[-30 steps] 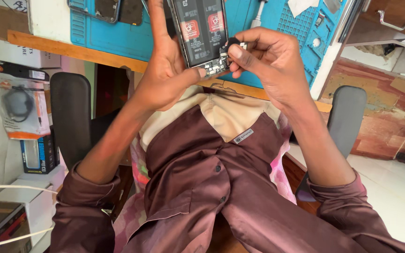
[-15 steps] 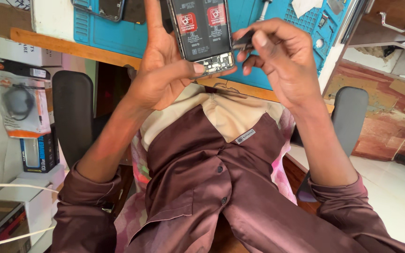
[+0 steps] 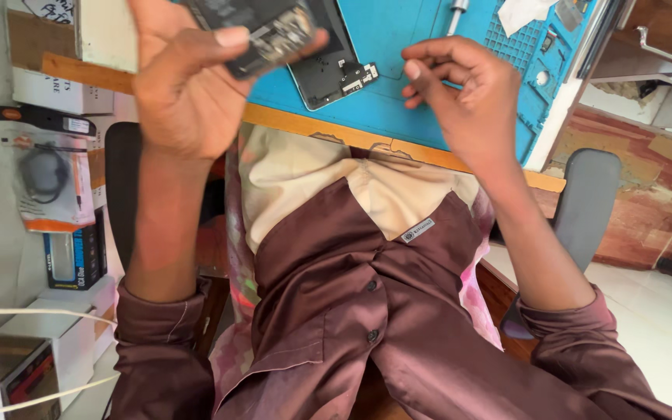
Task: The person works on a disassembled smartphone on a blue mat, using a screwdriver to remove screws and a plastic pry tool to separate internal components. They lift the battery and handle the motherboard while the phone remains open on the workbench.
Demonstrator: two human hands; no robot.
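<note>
Blue work mat [image 3: 398,109] covers the wooden desk edge. Left hand [image 3: 184,93] grasps an opened phone [image 3: 262,31], thumb pressed across its exposed inner parts, lifted close to the camera, probably for inspection. Right hand [image 3: 468,101] hovers just above the mat, fingers curled loosely, apparently empty. A second dark phone panel [image 3: 328,66] lies flat on the mat between both hands. No container shows its contents.

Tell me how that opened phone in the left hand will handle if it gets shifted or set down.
The opened phone is a thin flat slab, so it probably stays stiff and will not roll. Its exposed inner parts suggest it is fragile there. The left hand pinches it only at one end, thumb over the bare components, so the grip may slip or tilt. The right hand is off it.
</note>
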